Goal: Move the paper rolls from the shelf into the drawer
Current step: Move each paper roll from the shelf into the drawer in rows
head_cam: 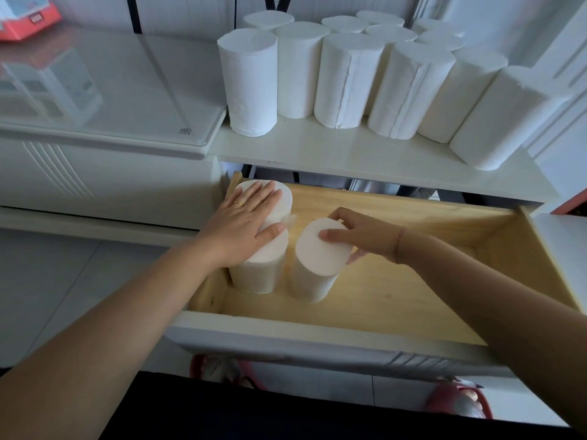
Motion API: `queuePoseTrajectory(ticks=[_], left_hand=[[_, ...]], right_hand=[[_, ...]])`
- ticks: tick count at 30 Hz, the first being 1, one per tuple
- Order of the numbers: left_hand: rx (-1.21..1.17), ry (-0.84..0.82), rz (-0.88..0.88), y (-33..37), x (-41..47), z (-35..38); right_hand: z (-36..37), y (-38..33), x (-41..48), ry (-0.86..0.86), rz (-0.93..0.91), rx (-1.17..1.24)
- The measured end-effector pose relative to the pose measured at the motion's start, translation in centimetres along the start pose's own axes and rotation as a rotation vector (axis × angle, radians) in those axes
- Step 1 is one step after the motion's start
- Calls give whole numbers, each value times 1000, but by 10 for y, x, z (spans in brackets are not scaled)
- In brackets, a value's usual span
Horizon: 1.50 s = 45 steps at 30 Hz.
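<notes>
Several white paper rolls (346,81) stand upright in rows on the white shelf (333,154). Below it the wooden drawer (413,300) is pulled out. Three rolls stand at its left end: one in the back left corner (282,198), one in front of it (257,271), and a third (314,268) to their right, slightly tilted. My left hand (244,220) lies flat with fingers spread across the tops of the two left rolls. My right hand (359,233) grips the top rim of the third roll.
A white cabinet with a glass top (104,90) stands left of the shelf, an orange box (25,20) at its back corner. The drawer's right two thirds show bare wood. Its white front panel (317,341) juts toward me. Red items (457,398) lie on the floor below.
</notes>
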<state>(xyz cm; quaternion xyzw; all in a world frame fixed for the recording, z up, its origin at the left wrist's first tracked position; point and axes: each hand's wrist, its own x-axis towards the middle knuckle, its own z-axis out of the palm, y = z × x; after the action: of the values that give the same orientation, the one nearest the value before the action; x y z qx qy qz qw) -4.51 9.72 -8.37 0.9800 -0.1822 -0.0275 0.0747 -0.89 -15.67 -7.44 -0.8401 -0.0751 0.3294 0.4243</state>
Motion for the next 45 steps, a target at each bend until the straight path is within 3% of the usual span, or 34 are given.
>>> queuePoseTrajectory(ticks=[7,12,19,36,37,39,41,43,45], left_hand=[[0,4,-7,1,0,0],[-77,30,-54,-1,0,0],[-99,45,-66,-4,2,2],[-119,40,-56,0,-1,-1],[-121,42,-59,0,-1,-1],[-112,43,-74,0,0,-2],[-103,39,-83,0,0,-2],[-144,38,-85,1,0,-3],[-168,52,-81,2,0,-3]], right_hand=[[12,5,-26,-180,174,56],[26,4,-35,-376,309,344],[71,-13,-38,-450,361,580],[107,-42,-26,-501,388,505],[104,-46,-28,-489,358,349],[91,-57,-30,-406,155,-235],[67,-74,-25,-211,-90,-676],[41,-92,-16,39,-216,-748],[22,-105,-1,306,-286,-435]])
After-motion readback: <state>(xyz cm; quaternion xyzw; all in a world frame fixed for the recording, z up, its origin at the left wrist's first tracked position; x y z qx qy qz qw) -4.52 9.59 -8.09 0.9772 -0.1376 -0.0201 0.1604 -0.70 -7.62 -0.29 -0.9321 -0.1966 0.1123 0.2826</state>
